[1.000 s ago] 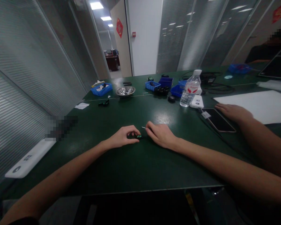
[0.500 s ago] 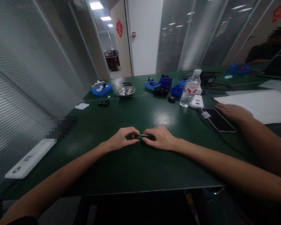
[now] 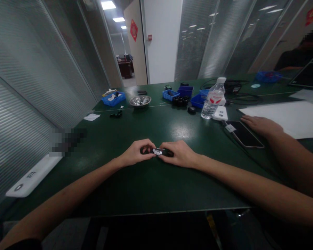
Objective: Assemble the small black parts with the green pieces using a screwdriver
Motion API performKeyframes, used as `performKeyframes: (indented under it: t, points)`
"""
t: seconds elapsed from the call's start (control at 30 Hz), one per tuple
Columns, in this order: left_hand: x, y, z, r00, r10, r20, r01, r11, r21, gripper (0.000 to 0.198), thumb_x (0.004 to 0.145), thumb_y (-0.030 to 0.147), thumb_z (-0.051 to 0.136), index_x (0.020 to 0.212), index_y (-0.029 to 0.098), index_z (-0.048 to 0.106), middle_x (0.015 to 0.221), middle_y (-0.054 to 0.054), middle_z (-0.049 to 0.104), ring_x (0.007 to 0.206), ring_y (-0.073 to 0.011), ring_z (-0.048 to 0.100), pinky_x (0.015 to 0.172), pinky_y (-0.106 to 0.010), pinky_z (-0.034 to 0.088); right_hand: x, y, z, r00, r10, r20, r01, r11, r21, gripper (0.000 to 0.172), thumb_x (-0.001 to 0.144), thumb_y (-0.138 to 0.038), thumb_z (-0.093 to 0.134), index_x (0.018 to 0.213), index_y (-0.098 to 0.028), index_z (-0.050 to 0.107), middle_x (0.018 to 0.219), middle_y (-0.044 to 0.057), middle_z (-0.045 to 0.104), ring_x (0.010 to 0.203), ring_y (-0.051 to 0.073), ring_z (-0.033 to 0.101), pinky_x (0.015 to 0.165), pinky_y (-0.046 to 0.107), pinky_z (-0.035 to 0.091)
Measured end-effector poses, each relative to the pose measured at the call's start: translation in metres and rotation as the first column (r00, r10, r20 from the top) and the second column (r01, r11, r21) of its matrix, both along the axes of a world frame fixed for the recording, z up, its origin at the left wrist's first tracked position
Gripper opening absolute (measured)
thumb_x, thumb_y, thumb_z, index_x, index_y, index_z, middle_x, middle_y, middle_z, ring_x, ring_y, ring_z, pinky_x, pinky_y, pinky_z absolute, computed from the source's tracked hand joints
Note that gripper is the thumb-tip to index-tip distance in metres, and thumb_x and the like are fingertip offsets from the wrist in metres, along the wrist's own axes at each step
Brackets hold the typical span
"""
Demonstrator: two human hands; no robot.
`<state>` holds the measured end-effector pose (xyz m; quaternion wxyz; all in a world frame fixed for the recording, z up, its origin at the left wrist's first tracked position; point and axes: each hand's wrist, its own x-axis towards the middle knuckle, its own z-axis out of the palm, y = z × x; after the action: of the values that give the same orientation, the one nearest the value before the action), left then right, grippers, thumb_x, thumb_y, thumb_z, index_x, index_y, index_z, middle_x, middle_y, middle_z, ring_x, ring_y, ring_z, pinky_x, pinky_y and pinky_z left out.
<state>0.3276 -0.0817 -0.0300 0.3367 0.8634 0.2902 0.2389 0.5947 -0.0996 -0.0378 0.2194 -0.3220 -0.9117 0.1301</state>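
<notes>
Just above the green table (image 3: pixel 135 187), in the middle of the head view, both my hands pinch one small dark part (image 3: pixel 158 151). A white patch like a label shows on the part between the fingertips; its exact kind is too small to make out. My left hand (image 3: pixel 137 152) is closed on the left end with thumb and fingers curled. My right hand (image 3: pixel 178 153) is closed on the right end, thumb below and fingers above. Fingers hide much of the part. My fingertips almost meet around it.
A water bottle (image 3: pixel 214 99), a phone (image 3: pixel 244 133) and another person's hand (image 3: pixel 262 125) are on the right. Farther back stand a metal bowl (image 3: pixel 140 101), a blue basket (image 3: pixel 113 99) and several blue bins. A white power bank (image 3: pixel 32 177) lies left.
The dark part has been turned between my fingers: green specks showed before, and a white label-like patch faces me now. My hands stay nearly in place.
</notes>
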Motion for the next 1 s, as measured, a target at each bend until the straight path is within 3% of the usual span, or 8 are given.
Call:
performKeyframes:
  t: [0.17,0.27,0.33,0.43,0.53,0.67,0.77,1.0]
  points:
    - [-0.001,-0.005,-0.002,0.999,-0.044,0.004,0.043,0.992,0.121,0.021,0.095,0.026,0.068,0.113,0.015,0.066,0.106,-0.006,0.067,0.09,-0.0165,0.063,0.075,-0.028,0.051,0.0,-0.001,-0.001,1.0,0.009,0.009,-0.01,1.0,0.026,0.023,0.099,-0.041,0.06,0.11,-0.021,0.06,0.084,0.0,0.068,0.066,0.012,0.06,0.06,0.024,0.035]
    - [-0.003,-0.003,-0.007,0.994,-0.097,0.054,0.077,0.951,0.3,0.021,0.095,0.021,0.066,0.115,0.015,0.065,0.107,-0.008,0.069,0.094,-0.0175,0.066,0.079,-0.031,0.055,0.001,-0.001,-0.001,1.0,0.012,-0.006,-0.012,1.0,0.02,0.024,0.098,-0.039,0.061,0.113,-0.02,0.059,0.085,0.0,0.068,0.067,0.013,0.061,0.062,0.024,0.037]
    - [-0.004,-0.001,-0.01,0.984,-0.163,0.075,0.103,0.852,0.513,0.022,0.095,0.017,0.065,0.116,0.015,0.064,0.104,-0.009,0.071,0.092,-0.0181,0.068,0.08,-0.033,0.057,0.003,-0.001,-0.001,1.0,0.015,-0.022,-0.015,1.0,0.008,0.023,0.098,-0.036,0.059,0.114,-0.02,0.059,0.083,-0.001,0.067,0.066,0.012,0.06,0.062,0.024,0.038]
    - [-0.007,0.003,-0.011,0.965,-0.262,0.021,0.144,0.596,0.79,0.025,0.092,0.012,0.067,0.117,0.013,0.064,0.098,-0.009,0.074,0.086,-0.0183,0.071,0.076,-0.033,0.059,0.004,-0.002,-0.001,0.999,-0.005,-0.044,0.005,1.0,0.008,0.02,0.097,-0.029,0.056,0.115,-0.019,0.059,0.078,-0.002,0.064,0.061,0.011,0.056,0.061,0.024,0.038]
    - [-0.009,0.002,-0.007,0.944,-0.325,-0.056,0.185,0.382,0.905,0.021,0.093,0.014,0.068,0.114,0.012,0.064,0.095,-0.009,0.076,0.082,-0.0177,0.073,0.07,-0.03,0.06,0.005,-0.002,-0.001,0.999,-0.018,-0.039,0.019,1.0,0.023,0.019,0.098,-0.027,0.054,0.114,-0.018,0.058,0.078,-0.002,0.063,0.061,0.012,0.054,0.063,0.025,0.037]
    - [-0.011,-0.005,0.001,0.93,-0.328,-0.167,0.246,0.218,0.944,0.01,0.098,0.017,0.061,0.104,0.016,0.069,0.093,-0.007,0.078,0.08,-0.0167,0.074,0.066,-0.028,0.061,0.004,-0.002,-0.001,1.0,-0.018,-0.013,0.018,0.999,0.028,0.019,0.098,-0.028,0.054,0.115,-0.018,0.058,0.079,-0.001,0.064,0.061,0.012,0.054,0.062,0.025,0.036]
    - [-0.011,-0.01,0.004,0.916,-0.336,-0.218,0.284,0.158,0.946,0.012,0.098,0.015,0.06,0.1,0.016,0.072,0.092,-0.006,0.078,0.08,-0.0159,0.074,0.067,-0.027,0.061,0.004,-0.002,-0.002,1.0,-0.023,-0.003,0.023,0.999,0.039,0.019,0.099,-0.028,0.053,0.115,-0.019,0.058,0.079,-0.001,0.064,0.06,0.011,0.054,0.062,0.025,0.036]
    - [-0.007,-0.013,0.005,0.906,-0.363,-0.218,0.287,0.147,0.947,0.016,0.099,0.015,0.057,0.099,0.014,0.074,0.091,-0.007,0.078,0.078,-0.0152,0.073,0.069,-0.026,0.061,0.005,-0.001,-0.004,1.0,-0.024,0.01,0.024,0.999,0.044,0.021,0.1,-0.03,0.052,0.116,-0.019,0.058,0.08,-0.001,0.065,0.062,0.012,0.055,0.064,0.026,0.036]
